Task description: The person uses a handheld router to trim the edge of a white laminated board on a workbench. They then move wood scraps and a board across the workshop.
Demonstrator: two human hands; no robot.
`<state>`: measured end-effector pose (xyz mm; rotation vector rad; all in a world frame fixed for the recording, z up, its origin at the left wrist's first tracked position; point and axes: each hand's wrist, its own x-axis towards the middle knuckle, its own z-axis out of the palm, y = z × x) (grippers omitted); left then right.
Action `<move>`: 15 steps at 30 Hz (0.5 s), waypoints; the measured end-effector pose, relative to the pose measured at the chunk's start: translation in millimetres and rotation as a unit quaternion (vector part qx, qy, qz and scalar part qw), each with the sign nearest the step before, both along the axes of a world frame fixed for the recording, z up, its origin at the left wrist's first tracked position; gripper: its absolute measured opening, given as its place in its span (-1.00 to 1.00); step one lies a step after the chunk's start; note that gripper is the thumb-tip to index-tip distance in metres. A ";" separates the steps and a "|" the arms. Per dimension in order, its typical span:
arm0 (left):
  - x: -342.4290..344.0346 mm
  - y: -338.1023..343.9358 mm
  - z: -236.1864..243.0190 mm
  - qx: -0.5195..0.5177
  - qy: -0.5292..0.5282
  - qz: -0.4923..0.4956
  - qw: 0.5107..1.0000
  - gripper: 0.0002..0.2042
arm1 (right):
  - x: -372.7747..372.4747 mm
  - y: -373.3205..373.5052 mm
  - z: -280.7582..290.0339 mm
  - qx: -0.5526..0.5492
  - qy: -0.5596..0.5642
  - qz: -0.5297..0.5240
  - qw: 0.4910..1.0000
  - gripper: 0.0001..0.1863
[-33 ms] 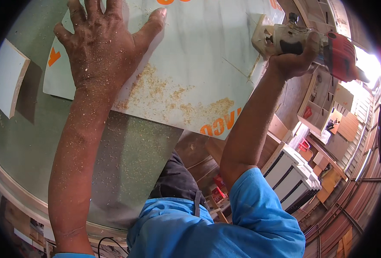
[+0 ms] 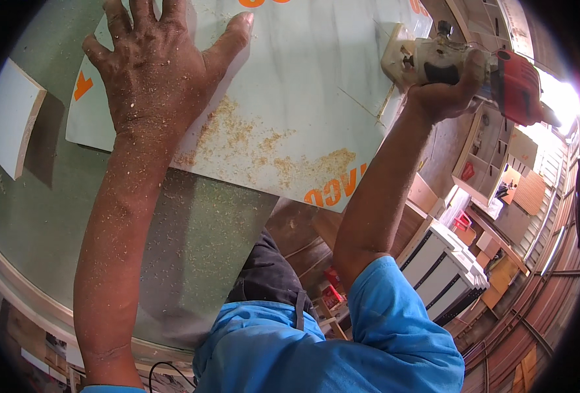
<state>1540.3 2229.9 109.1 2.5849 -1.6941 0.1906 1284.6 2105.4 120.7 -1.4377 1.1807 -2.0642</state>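
Observation:
My left hand, dusted with wood particles, lies spread with its thumb out on a pale marbled board with orange lettering. Sawdust is scattered over the board between my two arms. My right hand is closed round the body of a power trimmer with a red motor housing, whose base sits at the board's right edge. Thin marks cross the board just left of that base; the tool's bit cannot be made out. The board rests on a dusty grey-green work surface.
A small white panel lies at the far left. The work surface's edge is above my legs. On the right are open white cabinets, a white unit with black strips, assorted wooden panels and a corrugated metal wall. A black cable loops at the bottom.
The trimmer and my right hand have shifted very slightly left along the board's right side. My left hand has stayed where it was.

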 end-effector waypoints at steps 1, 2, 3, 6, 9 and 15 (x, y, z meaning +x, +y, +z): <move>3.6 3.0 -0.1 0.007 0.001 0.009 1.000 -0.17 | 6.7 6.7 -0.8 0.013 -0.015 0.003 1.000 -0.38; 7.3 5.8 -1.5 -0.002 0.004 0.008 1.000 -0.17 | 12.1 13.8 -1.5 0.025 -0.030 0.004 0.999 -0.41; 10.2 8.7 -2.2 -0.007 0.006 0.009 1.000 -0.17 | 15.8 21.1 -2.3 0.025 -0.029 0.008 0.999 -0.41; 6.3 5.9 1.7 -0.005 0.007 0.007 1.000 -0.17 | 13.5 42.1 1.1 0.041 -0.025 0.021 0.999 -0.45; 3.0 4.1 1.8 0.014 -0.020 0.022 0.999 -0.17 | 18.8 65.7 0.6 0.025 -0.064 0.034 0.997 -0.56; -3.7 3.3 14.0 0.023 0.011 0.033 0.999 -0.17 | 22.7 92.7 9.1 0.033 -0.034 0.005 0.999 -0.58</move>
